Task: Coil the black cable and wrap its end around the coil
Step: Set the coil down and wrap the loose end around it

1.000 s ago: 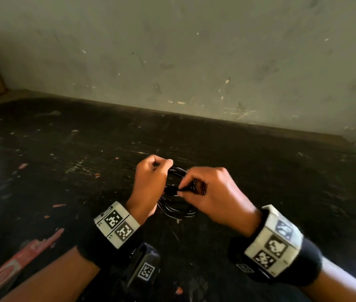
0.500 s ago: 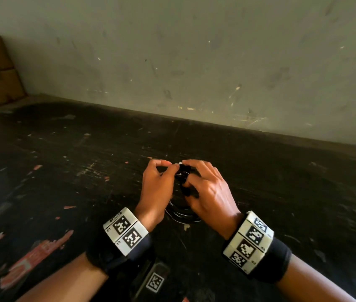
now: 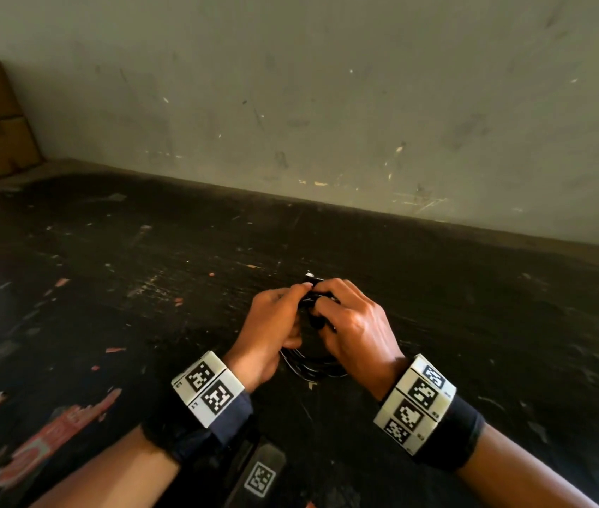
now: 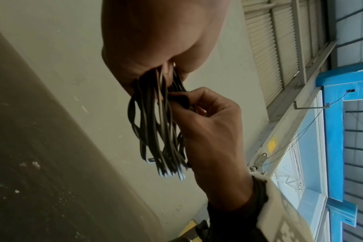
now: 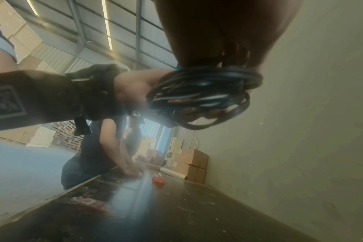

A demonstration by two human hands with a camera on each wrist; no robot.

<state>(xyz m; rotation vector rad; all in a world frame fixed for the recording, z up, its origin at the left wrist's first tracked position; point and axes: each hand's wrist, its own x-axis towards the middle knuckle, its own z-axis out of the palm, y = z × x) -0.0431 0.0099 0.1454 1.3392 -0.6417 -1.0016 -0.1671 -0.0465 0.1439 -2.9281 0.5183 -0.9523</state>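
I see the left hand [image 3: 272, 324] clamping the black cable coil [image 4: 157, 124] above the dark table [image 3: 107, 287] while the right hand [image 3: 354, 326] pinches its end [image 4: 179, 99] at the coil's top, so I'd wrap tight without loosening that clamp.

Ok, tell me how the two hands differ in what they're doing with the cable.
The left hand grips the gathered loops of the cable, which hang as a bundle below it. The right hand pinches a short dark piece against the side of that bundle in the left wrist view. Both are closed on the same cable, above the dark table.
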